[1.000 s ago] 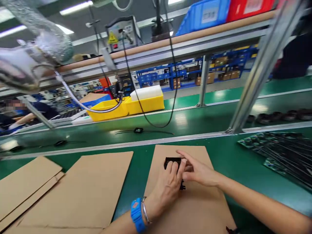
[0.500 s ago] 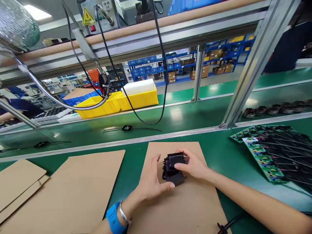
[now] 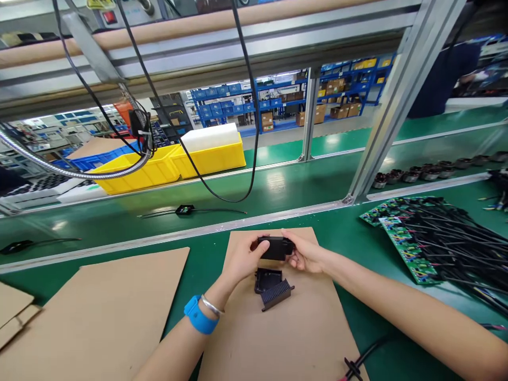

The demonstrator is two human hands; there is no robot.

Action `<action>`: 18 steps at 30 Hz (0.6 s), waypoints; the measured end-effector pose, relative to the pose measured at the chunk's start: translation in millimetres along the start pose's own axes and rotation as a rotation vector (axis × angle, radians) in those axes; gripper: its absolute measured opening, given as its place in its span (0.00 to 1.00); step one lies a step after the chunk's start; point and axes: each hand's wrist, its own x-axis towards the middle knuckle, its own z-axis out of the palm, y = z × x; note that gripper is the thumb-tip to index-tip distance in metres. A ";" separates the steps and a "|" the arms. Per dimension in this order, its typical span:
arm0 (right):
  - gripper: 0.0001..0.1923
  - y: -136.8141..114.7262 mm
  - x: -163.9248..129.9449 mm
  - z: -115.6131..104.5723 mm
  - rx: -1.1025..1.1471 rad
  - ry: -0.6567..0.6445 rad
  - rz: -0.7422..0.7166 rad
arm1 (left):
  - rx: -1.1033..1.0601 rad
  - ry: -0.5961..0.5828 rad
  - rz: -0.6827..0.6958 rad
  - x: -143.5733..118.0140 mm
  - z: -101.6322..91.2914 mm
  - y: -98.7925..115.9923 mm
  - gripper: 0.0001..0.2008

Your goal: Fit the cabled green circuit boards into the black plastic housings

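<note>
Now, head view, line by line:

Left hand: the left hand (image 3: 243, 257) sat at mid-frame, just below centre, fingers clasped on the left end of a black part (image 3: 275, 247), thumb on its near side.
Right hand: the right hand (image 3: 305, 254) gripped the right end of the same part, fingers curled over its top edge.
Black part: a small dark rectangular piece, lifted clear of the card (image 3: 286, 323) and held level between both hands.
Second part: a black case (image 3: 268, 278) lay on the card just below the hands, not touched.
Finned piece: a ribbed black piece (image 3: 277, 294) lay tilted against the case's lower right corner, touching it.
Wrist: a blue band (image 3: 197, 316) and a thin metal bangle (image 3: 212, 306) sat on the left wrist, lower centre.
Card: a brown sheet under the hands, running to the bottom edge; a larger sheet (image 3: 99, 317) lay to its left, apart from it.
Boards: green circuit boards (image 3: 408, 243) with black leads were heaped at the right, well apart from the hands.
Belt: a green belt (image 3: 301, 185) crossed the middle of the frame, with a small black module (image 3: 184, 209) and its wire on it.
Bins: yellow bins (image 3: 174, 164) stood beyond the belt at upper left, one holding a white block.
Cable: a black cable (image 3: 254, 132) hung in a loop from the top rail.
Lower right: a black clip on a cord (image 3: 351, 366) lay by the card's corner.
</note>
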 end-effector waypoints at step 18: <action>0.22 -9.4 24.7 -15.6 -1.147 0.138 -0.702 | 0.219 -0.121 0.075 -54.7 -20.9 2.4 0.11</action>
